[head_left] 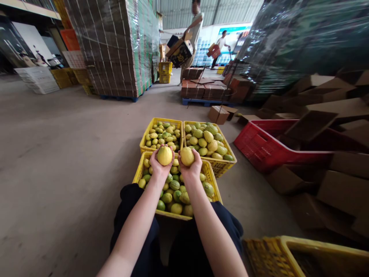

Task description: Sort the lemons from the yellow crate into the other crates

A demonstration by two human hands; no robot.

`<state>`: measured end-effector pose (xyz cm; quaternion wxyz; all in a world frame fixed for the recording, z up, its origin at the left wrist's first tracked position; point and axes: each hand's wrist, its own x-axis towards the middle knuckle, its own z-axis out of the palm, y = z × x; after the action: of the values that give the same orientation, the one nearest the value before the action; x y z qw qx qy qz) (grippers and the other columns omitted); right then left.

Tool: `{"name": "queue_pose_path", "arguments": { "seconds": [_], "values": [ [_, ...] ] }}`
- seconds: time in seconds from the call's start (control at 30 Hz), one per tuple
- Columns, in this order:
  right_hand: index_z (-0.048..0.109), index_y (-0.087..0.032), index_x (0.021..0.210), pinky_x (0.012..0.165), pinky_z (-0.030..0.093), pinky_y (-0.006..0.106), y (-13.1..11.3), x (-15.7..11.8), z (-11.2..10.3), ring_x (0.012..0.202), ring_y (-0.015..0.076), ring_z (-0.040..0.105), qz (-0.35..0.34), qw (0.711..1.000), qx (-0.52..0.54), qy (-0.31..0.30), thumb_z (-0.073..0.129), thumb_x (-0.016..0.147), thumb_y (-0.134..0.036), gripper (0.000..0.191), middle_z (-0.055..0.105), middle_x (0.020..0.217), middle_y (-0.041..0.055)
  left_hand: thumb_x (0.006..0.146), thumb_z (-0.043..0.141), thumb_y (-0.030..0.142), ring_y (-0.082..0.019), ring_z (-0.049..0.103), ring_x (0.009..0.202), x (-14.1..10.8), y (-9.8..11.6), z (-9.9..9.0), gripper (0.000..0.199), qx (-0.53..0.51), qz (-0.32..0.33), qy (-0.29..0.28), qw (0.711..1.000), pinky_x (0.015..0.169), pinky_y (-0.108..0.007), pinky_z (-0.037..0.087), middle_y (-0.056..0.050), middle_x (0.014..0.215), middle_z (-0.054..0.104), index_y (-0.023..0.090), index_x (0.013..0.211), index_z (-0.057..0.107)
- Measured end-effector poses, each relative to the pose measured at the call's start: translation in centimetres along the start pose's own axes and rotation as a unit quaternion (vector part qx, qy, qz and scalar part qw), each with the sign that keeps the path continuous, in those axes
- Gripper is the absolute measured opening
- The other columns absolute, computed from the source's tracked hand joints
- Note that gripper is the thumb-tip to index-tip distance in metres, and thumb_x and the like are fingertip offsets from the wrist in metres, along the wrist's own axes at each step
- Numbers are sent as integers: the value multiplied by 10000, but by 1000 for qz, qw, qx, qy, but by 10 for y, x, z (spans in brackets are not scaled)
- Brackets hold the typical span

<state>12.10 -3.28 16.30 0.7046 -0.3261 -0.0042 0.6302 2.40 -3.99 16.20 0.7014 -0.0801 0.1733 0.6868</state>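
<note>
My left hand [158, 167] cups a yellow lemon [165, 155] with a greenish top, its fingers curled round the sides. Beside it, my right hand [193, 168] grips a rounder yellow lemon [187, 156]. Both hands are raised side by side over the near yellow crate [216, 188], which holds many green and yellow lemons [174, 185]. Just beyond stand two more crates of the fruit: a back left crate [142, 140] with smaller lemons and a back right crate [223, 164] with larger ones. My forearms hide part of the near crate.
On the right, a red crate [256, 148] sits among open cardboard boxes [340, 184]. Another yellow crate [284, 246] is at the lower right. Wrapped pallet stacks [111, 50] and flattened cartons [193, 90] stand farther off. Two people carry boxes in the background.
</note>
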Motion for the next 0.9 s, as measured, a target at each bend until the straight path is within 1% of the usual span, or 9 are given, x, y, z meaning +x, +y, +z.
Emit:
{"name": "queue_pose_path", "arguments": {
  "seconds": [0.13,0.23,0.3,0.4,0.5,0.63,0.77,0.83,0.9],
  "values": [
    [609,-199,833,476,558,218,2,5,-3,579,142,676,-27,999,-25,11,669,729,-296,154,689,661,-29,835,545,217,-200,711,920,1,-1,-2,171,5,7,0,1000,843,-323,562,-45,881,731,178,869,709],
    [593,-218,822,439,526,202,5,10,-6,523,124,645,-47,997,-36,42,685,704,-294,168,668,629,-65,822,544,216,-205,715,912,3,-1,-3,189,13,13,-3,1000,842,-330,567,-54,872,731,175,906,709],
    [589,-224,817,421,509,198,7,12,-7,508,122,637,-44,996,-46,57,687,706,-300,167,658,612,-76,821,543,217,-203,716,904,3,-1,-3,203,16,15,-3,1000,832,-327,569,-54,874,732,176,927,711],
    [589,-225,811,463,544,227,10,15,-7,532,137,652,-39,996,-55,66,676,734,-323,152,658,610,-74,829,535,219,-203,716,903,3,-1,-3,217,16,14,-1,1000,817,-323,571,-57,890,735,180,941,717],
    [588,-228,804,496,568,251,12,19,-8,547,146,657,-50,995,-60,66,661,758,-347,147,649,601,-78,838,530,217,-203,715,900,3,-1,-2,207,10,12,0,1000,796,-317,576,-59,884,734,176,918,716],
    [581,-231,774,481,556,239,15,22,-11,538,139,648,-69,994,-70,43,678,739,-360,165,654,607,-79,850,521,216,-197,718,858,2,0,-1,189,-1,6,2,1000,760,-303,578,-53,836,727,169,855,704],
    [603,-221,742,456,522,202,16,19,-10,548,114,628,-103,989,-100,39,674,709,-303,113,669,648,-84,857,521,219,-196,717,863,2,0,-1,197,-1,6,-2,1000,776,-304,575,-55,850,728,165,861,710],
    [619,-214,744,448,503,188,15,15,-8,554,106,622,-94,989,-102,47,666,704,-267,81,681,668,-83,856,526,220,-197,714,881,2,0,-2,195,-1,6,-2,1000,792,-307,571,-58,871,729,164,864,713],
    [626,-210,750,449,504,193,13,10,-4,536,110,618,-69,991,-95,59,668,713,-262,76,675,639,-77,854,531,222,-199,711,897,2,0,-2,194,-2,7,0,1000,806,-311,567,-59,887,729,165,870,716]
  ]
}}
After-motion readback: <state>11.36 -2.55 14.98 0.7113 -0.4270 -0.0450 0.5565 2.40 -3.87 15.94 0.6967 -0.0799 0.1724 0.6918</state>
